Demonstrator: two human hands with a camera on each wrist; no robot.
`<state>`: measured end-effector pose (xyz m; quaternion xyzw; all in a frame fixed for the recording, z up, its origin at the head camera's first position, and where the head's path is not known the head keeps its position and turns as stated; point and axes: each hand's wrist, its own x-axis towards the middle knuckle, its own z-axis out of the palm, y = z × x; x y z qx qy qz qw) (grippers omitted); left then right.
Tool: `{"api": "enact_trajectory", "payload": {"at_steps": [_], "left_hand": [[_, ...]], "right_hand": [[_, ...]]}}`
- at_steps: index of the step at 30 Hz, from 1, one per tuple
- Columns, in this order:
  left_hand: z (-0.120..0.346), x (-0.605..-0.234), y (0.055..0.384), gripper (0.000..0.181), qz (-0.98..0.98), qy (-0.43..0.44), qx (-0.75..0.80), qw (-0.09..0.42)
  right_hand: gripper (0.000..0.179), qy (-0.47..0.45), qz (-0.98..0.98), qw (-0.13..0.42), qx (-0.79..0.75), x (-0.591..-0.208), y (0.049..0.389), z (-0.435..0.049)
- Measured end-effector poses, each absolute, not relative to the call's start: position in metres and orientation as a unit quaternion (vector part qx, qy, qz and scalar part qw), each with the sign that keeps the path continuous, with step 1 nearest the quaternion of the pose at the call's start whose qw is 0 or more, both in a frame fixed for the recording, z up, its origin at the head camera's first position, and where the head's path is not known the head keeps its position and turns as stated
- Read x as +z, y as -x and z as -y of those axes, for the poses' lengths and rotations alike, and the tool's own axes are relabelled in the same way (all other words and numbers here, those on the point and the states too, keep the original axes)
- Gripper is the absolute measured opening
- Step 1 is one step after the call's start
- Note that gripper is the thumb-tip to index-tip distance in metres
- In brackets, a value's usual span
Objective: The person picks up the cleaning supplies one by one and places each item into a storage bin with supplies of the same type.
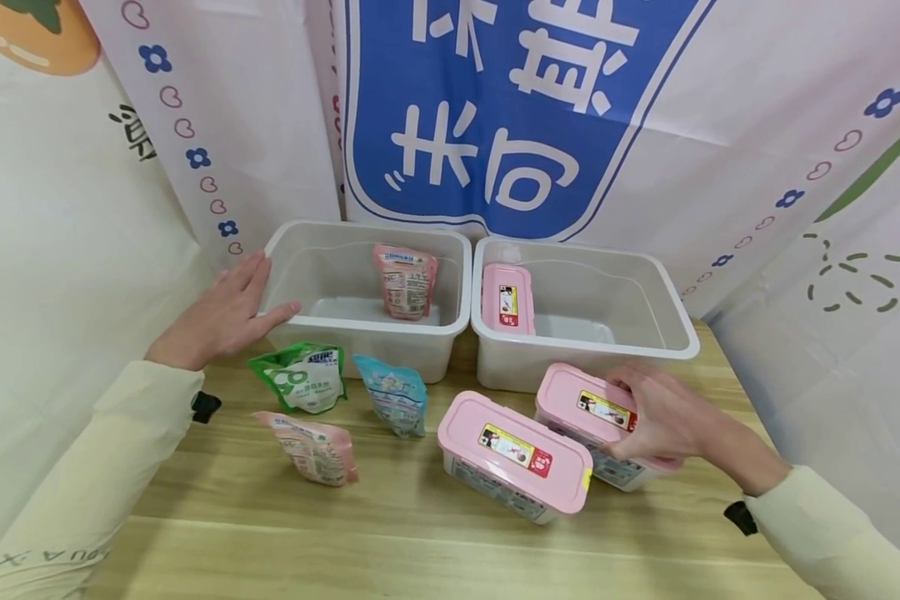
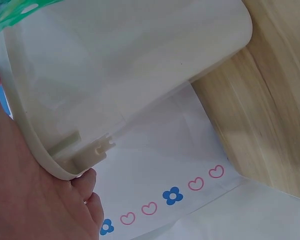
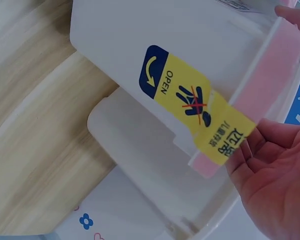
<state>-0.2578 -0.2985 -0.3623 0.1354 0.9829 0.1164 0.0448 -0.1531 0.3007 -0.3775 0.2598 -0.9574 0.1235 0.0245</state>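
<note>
My right hand (image 1: 663, 412) grips a pink-lidded white plastic box (image 1: 570, 383) across its lid, thumb on the near side and fingers on the far side. In the right wrist view, the box end carries a yellow and navy "OPEN" sticker (image 3: 187, 100). Another pink-lidded box (image 1: 513, 450) stands just left of it. My left hand (image 1: 213, 312) rests at the left rim of the left white bin (image 1: 360, 333), fingers extended and thumb over the front corner. A green-and-white pouch (image 1: 303, 379) stands below that hand, near a blue pouch (image 1: 395, 396) and a pink pouch (image 1: 315, 450).
The left bin contains a pink pouch (image 1: 407, 283). Beside it, the right white bin (image 1: 615, 342) holds a pink-lidded box (image 1: 507, 300) against its left wall. Both bins stand at the back of the wooden table (image 1: 390, 550), against a printed cloth (image 1: 270, 108).
</note>
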Motion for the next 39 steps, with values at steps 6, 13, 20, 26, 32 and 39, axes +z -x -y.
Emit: {"api": "enact_trajectory", "payload": {"at_steps": [6,13,20,26,32,39], "left_hand": [[0.298,-0.362,0.257,0.102,-0.984,-0.130,0.115,0.046],[0.299,-0.363,0.258,0.102,-0.984,-0.132,0.113,0.045],[0.300,-0.366,0.260,0.102,-0.984,-0.134,0.113,0.040],[0.299,-0.366,0.260,0.102,-0.983,-0.135,0.114,0.043],[0.298,-0.363,0.258,0.102,-0.983,-0.134,0.117,0.045],[0.298,-0.362,0.257,0.102,-0.983,-0.134,0.117,0.047]], "right_hand": [[0.071,-0.268,0.956,0.032,0.113,-0.368,0.149,-0.304],[0.068,-0.270,0.957,0.029,0.105,-0.354,0.144,-0.305],[0.069,-0.260,0.961,0.026,0.088,-0.339,0.141,-0.305],[0.076,-0.263,0.961,0.037,0.071,-0.326,0.139,-0.305],[0.074,-0.268,0.960,0.044,0.073,-0.313,0.140,-0.304],[0.075,-0.255,0.964,0.038,0.066,-0.293,0.140,-0.300]]}}
